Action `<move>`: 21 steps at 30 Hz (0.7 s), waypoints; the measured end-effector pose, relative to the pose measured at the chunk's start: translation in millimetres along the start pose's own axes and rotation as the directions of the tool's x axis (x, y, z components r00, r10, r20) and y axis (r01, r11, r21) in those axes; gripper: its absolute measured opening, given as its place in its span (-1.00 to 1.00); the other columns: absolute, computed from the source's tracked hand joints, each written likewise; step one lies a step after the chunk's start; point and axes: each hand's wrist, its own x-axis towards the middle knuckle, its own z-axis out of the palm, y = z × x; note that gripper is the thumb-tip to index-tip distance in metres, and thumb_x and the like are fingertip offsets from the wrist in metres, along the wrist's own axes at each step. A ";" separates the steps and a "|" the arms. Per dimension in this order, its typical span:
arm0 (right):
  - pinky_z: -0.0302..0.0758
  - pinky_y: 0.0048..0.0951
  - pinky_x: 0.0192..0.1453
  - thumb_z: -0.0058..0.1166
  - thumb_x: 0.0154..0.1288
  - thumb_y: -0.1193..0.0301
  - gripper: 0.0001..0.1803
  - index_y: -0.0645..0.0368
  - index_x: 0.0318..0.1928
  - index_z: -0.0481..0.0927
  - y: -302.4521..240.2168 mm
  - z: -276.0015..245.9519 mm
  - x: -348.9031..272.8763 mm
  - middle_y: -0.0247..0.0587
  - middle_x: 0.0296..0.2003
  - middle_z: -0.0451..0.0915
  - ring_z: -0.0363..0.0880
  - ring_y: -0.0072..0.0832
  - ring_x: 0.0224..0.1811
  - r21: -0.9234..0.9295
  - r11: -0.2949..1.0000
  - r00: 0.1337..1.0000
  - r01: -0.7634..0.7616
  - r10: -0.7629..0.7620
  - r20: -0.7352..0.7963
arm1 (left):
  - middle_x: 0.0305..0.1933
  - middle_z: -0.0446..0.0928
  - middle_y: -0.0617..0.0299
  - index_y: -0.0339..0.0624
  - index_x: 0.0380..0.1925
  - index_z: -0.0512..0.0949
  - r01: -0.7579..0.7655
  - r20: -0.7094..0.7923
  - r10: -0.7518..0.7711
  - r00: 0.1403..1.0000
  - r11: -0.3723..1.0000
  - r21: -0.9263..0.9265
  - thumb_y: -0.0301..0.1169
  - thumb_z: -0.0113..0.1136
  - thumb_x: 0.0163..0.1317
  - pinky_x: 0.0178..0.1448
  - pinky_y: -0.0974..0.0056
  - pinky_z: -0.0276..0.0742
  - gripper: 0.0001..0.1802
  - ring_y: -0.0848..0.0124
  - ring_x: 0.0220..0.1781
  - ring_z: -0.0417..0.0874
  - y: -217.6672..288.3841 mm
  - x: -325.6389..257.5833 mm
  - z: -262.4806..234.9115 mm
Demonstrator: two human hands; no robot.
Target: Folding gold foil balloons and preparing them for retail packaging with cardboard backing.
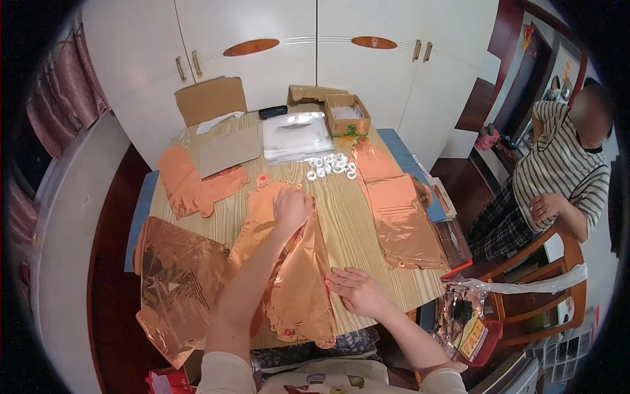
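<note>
Beyond the copper foil piece (302,289), an open box (341,127) holds whitish contents (346,112).

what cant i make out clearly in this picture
Head view: part of the copper-coloured foil, covered by the left hand and forearm.
Head view: contents of the cardboard box, too small to identify.
Head view: red item, cut off by the lower edge.

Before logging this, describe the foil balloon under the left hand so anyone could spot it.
Find the wood-grain table; at the middle of its near side lies a flat, copper-coloured foil balloon. Unlike neighbouring foil pieces, it has the left hand on it and the right hand at its right edge.
</note>
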 end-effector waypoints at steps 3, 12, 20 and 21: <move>0.29 -0.30 0.40 0.07 0.11 0.49 -0.50 0.16 0.14 0.58 1.8 1.4 -1.6 -0.25 0.17 0.56 0.45 -0.43 0.30 0.005 1.000 1.000 -0.010 0.010 -0.012 | 0.04 0.55 0.06 -0.24 -0.07 0.56 -0.303 -0.023 0.303 0.953 0.953 0.017 -0.21 0.13 0.16 0.17 -0.03 0.38 -0.59 0.10 0.13 0.52 16.1 -33.3 -16.9; 0.33 -0.23 0.37 0.06 0.10 0.54 -0.45 0.16 0.19 0.52 0.1 3.7 0.2 -0.14 0.20 0.52 0.47 -0.29 0.27 0.079 0.997 0.998 -0.024 0.029 -0.055 | 0.40 0.29 -0.03 -0.22 0.33 0.29 -0.598 0.176 0.578 0.797 0.796 0.094 0.15 0.12 0.20 0.45 -0.22 0.07 -0.15 0.04 0.48 0.21 -7.7 -119.9 -19.0; 0.37 -0.20 0.33 0.07 0.03 0.60 -0.37 0.21 0.22 0.46 -1.5 -1.9 5.0 -0.06 0.20 0.49 0.46 -0.21 0.25 0.166 0.983 0.989 -0.084 0.103 -0.110 | 0.40 0.26 -0.15 -0.48 0.28 0.28 -0.547 0.162 0.532 0.831 0.835 0.067 0.19 0.10 0.19 0.48 -0.30 -0.10 -0.05 0.05 0.49 0.20 -15.3 -121.6 -13.6; 0.37 -0.19 0.33 0.07 0.02 0.60 -0.38 0.21 0.21 0.47 -1.3 -2.2 5.3 -0.07 0.20 0.50 0.46 -0.21 0.25 0.158 0.984 0.990 -0.078 0.096 -0.104 | 0.39 0.27 -0.16 -0.50 0.27 0.29 -0.541 0.162 0.526 0.835 0.838 0.072 0.19 0.10 0.18 0.48 -0.32 -0.13 -0.05 0.05 0.48 0.21 -15.6 -122.0 -12.9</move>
